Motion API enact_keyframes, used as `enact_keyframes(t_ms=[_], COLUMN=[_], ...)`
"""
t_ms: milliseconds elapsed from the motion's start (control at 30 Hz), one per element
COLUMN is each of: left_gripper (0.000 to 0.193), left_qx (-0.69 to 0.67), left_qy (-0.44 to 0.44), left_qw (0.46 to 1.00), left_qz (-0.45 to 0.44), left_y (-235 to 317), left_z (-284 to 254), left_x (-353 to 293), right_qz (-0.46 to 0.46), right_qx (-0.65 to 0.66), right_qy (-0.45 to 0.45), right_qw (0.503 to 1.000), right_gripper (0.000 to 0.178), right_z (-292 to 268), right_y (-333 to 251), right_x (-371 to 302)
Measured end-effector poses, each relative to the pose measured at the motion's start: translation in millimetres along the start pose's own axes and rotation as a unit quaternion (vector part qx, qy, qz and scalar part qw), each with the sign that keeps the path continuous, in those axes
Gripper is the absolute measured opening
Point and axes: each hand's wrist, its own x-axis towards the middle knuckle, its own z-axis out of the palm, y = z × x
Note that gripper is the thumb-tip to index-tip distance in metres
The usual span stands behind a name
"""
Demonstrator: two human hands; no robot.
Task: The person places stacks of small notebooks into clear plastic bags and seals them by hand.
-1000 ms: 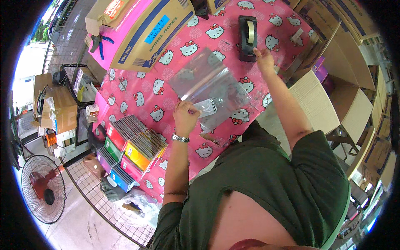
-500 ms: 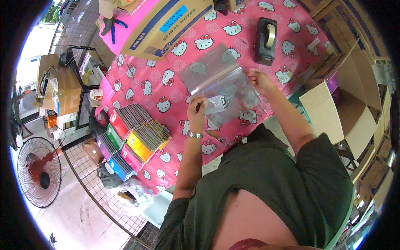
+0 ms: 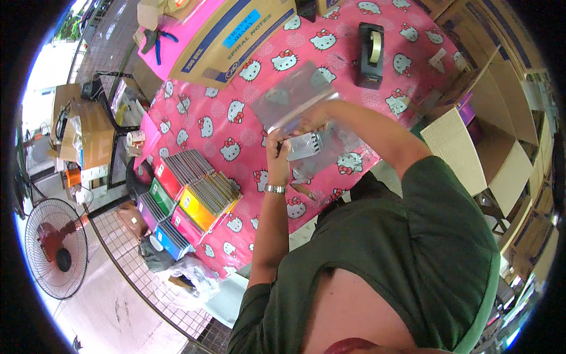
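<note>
A clear plastic bag (image 3: 287,99) lies flat on the pink patterned table cover, a shiny band running across it. My left hand (image 3: 277,147), with a metal watch at the wrist, is closed on the bag's left edge. Beside its fingers is a small clear packet (image 3: 304,146) with dark marks at one end; whether it sits in or on the bag, I cannot tell. My right hand (image 3: 315,118) reaches across the bag, fingers bent and pinched at the shiny band, close to the left fingers. Its fingertips are slightly blurred.
Colourful spiral notebooks (image 3: 197,200) stand in rows at the left. A large carton (image 3: 236,44) and blue-handled pliers (image 3: 158,44) are at the far left. Beyond the bag is a black tape dispenser (image 3: 370,56). An open cardboard box (image 3: 454,150) stands right; a fan (image 3: 56,248) stands left.
My right hand has moved left across the bag, from its right edge to beside my left hand. The left hand has stayed nearly in place.
</note>
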Motion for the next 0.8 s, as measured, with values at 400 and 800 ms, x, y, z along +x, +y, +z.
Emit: enact_keyframes(t_ms=[400,800], left_gripper=[0.022,0.028], left_qx=[-0.098,0.265], left_qy=[-0.256,-0.35], left_qw=[0.962,0.896], left_qz=[0.002,0.065], left_y=[128,121], left_z=[97,150], left_x=[15,19], right_qz=[-0.252,0.463], right_qx=[0.007,0.036], right_qy=[0.577,0.774], right_qw=[0.777,0.431], right_gripper=[0.073,0.075], right_z=[85,51], right_y=[1,231], right_x=[-258,-525])
